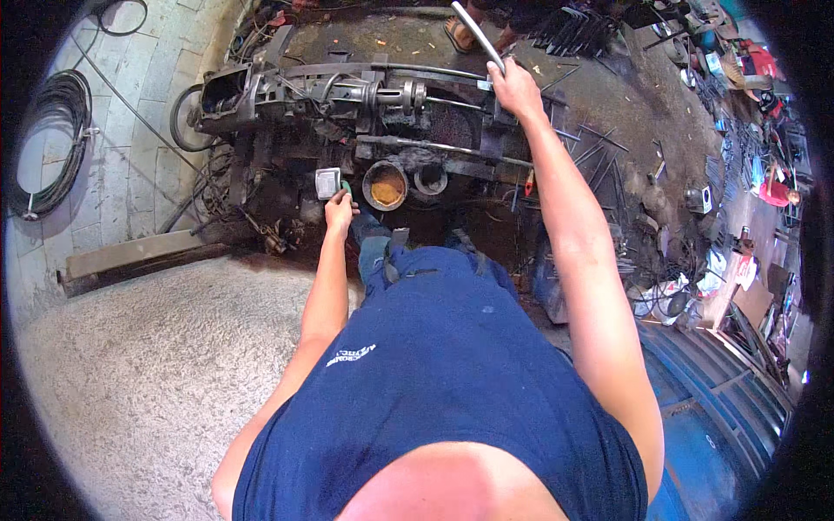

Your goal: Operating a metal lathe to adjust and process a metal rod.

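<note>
A light grey metal rod (477, 35) slants up and to the left from my right hand (517, 89), whose fingers are closed round its lower end. That hand is above the far right part of a dark, greasy machine (347, 97) with long horizontal bars. On the near left, my left hand (341, 211) has its fingers bent in at a small pale rectangular box (327, 183). A green piece (347, 187) shows just beside the fingertips; what exactly they grip is too small to tell. Right of it sits a round can (385, 186) with orange-brown contents.
Another round container (430, 179) stands beside the can. Coiled black cable (54, 143) lies on the left tiles. Loose rods (599, 152) are scattered on the right floor. A person's sandalled foot (459, 36) is beyond the machine. Blue metal panels (717, 408) are at lower right.
</note>
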`<state>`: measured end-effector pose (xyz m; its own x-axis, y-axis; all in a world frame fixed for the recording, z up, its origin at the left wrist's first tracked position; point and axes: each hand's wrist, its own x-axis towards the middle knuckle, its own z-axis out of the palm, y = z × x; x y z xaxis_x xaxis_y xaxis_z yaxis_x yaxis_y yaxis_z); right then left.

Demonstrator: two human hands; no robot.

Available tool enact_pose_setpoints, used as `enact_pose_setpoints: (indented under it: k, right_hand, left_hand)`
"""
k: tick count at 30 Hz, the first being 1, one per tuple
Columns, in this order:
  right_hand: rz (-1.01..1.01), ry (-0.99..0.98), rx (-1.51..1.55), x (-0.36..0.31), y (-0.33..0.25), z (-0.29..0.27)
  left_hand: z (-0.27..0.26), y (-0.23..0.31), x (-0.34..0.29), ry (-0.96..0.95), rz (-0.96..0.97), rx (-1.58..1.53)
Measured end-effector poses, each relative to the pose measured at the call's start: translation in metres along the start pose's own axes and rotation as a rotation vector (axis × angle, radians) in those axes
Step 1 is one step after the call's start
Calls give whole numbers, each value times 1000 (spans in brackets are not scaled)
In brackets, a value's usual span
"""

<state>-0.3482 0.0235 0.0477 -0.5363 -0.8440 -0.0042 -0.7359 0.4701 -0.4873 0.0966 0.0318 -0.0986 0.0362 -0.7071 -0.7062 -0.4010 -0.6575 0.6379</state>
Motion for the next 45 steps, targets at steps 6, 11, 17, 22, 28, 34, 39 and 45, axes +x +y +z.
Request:
enact_pose_setpoints:
  k: [6,11,17,22,28,34,39,45]
  right_hand:
    - [2,-28,-11,3,3,1]
    - [25,-49,-15,1,-6,-2]
    - [39,-51,-26,0,-7,-2]
    - [9,-19,-78,1,-6,-1]
    - [17,19,-87,2,-6,2]
    - [29,-14,-94,7,-9,5]
    - [20,1,-78,6,-12,3]
    - [-9,8,-39,8,-27,3]
  left_hand:
    - [2,-2,4,51,41,-50]
    - [2,-7,8,51,84,-36]
    - [-6,-10,11,-82,2,32]
    - [-7,-8,3,-90,15,53]
    - [-16,-8,5,-263,-179,16]
    - [-42,5,19,-395,-286,50]
    - [-53,-15,68,-679,-296,307]
    - [-48,-75,102,-495,168,611]
